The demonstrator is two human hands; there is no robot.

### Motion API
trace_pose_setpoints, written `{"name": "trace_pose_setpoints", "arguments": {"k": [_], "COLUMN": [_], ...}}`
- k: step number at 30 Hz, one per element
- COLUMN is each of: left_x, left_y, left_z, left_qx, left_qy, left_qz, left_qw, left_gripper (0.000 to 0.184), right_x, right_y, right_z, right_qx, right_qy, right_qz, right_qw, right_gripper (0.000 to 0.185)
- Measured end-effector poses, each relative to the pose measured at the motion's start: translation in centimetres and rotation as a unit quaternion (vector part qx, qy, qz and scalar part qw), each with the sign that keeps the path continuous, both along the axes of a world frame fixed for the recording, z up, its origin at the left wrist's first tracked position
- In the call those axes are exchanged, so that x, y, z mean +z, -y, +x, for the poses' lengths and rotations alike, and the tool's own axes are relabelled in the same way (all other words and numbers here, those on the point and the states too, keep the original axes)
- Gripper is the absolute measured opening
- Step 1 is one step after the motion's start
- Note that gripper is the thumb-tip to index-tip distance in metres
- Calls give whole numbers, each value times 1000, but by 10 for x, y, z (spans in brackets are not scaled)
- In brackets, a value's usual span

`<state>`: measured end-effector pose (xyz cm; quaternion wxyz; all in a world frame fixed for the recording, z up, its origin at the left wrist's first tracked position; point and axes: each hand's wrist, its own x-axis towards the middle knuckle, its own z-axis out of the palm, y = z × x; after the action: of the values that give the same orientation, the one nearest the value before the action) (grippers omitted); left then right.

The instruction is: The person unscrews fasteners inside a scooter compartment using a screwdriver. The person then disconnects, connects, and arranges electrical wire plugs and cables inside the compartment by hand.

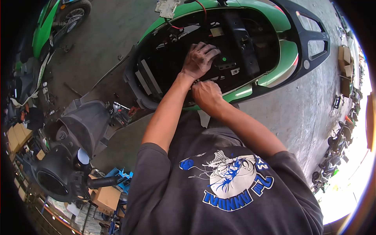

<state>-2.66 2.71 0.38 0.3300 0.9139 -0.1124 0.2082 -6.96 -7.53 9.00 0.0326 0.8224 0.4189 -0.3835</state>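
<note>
Over the dark, open underseat cavity of a green scooter body (270,62), both of my hands are at work. My left hand (199,60) is over the middle of the cavity, knuckles up and fingers curled together; what they hold, if anything, is hidden. Closer to me, my right hand (207,95) is closed in a fist at the near rim, just below the left wrist. Its fingertips are out of sight, so whatever it grips cannot be made out. Small dark fittings and a green round spot (224,59) show inside the cavity beside the left hand.
A red cable (204,11) and a pale bracket (167,8) are at the far rim. To the left are a dark scooter front with handlebar (102,181), a tool with a red part (121,113), and cardboard boxes (107,197). Another green motorcycle (42,29) stands at upper left.
</note>
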Motion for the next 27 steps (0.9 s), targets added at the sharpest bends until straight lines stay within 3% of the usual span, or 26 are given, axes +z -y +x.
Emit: {"name": "trace_pose_setpoints", "arguments": {"k": [4, 7, 8, 10, 12, 13, 14, 15, 17, 19, 20, 21, 22, 23, 24, 25, 27], "left_x": [20, 33, 36, 42, 33, 37, 40, 36, 17, 18, 19, 17, 13, 11, 11, 9, 4], "left_y": [-2, -14, -18, -24, -22, -20, -14, -8, 3, 13, 18, 21, 22, 23, 23, 26, 30], "left_z": [2, -4, -10, -18, -20, -20, -24, -24, -20, -22, -24, -24, -24, -22, -22, -21, -20], "left_qx": [-17, 34, 48, 205, 227, 233, 215, 222, 148, 168, 182, 196, 205, 218, 221, 221, 222], "left_qy": [-1, 28, 32, 30, 17, -6, -93, -90, -43, -93, -94, -98, -97, -99, -91, -83, -67], "left_qz": [-70, -112, -112, -286, -333, -378, -411, -412, -228, -214, -166, -119, -96, -100, -81, -62, -56], "left_qw": [997, 993, 992, 936, 915, 896, 881, 879, 961, 958, 965, 968, 969, 966, 968, 970, 971], "left_gripper": [25, 21, 21, 21, 20, 18, 21, 21, 25, 28, 27, 27, 28, 28, 30, 32, 34], "right_x": [90, 148, 155, 149, 132, 131, 126, 122, 130, 109, 109, 116, 134, 145, 151, 152, 149], "right_y": [73, 142, 174, 235, 278, 265, 245, 222, 168, 156, 150, 139, 122, 113, 99, 85, 65], "right_z": [-13, -5, -4, -4, 4, 16, 25, 32, 47, 61, 77, 94, 110, 127, 138, 148, 158], "right_qx": [19, -90, -132, -157, -267, -252, -301, -351, -437, -479, -450, -436, -346, -360, -337, -370, -400], "right_qy": [91, 28, 17, 12, -44, -44, -50, -56, -111, -199, -210, -207, -118, -102, -123, -249, -318], "right_qz": [98, -2, 22, 48, 181, 182, 219, 254, 266, 424, 482, 499, 510, 493, 558, 627, 638], "right_qw": [991, 996, 991, 986, 946, 949, 927, 899, 852, 743, 721, 720, 779, 785, 748, 639, 576], "right_gripper": [10, 10, 12, 15, 19, 19, 20, 21, 22, 28, 34, 34, 33, 32, 33, 37, 43]}}
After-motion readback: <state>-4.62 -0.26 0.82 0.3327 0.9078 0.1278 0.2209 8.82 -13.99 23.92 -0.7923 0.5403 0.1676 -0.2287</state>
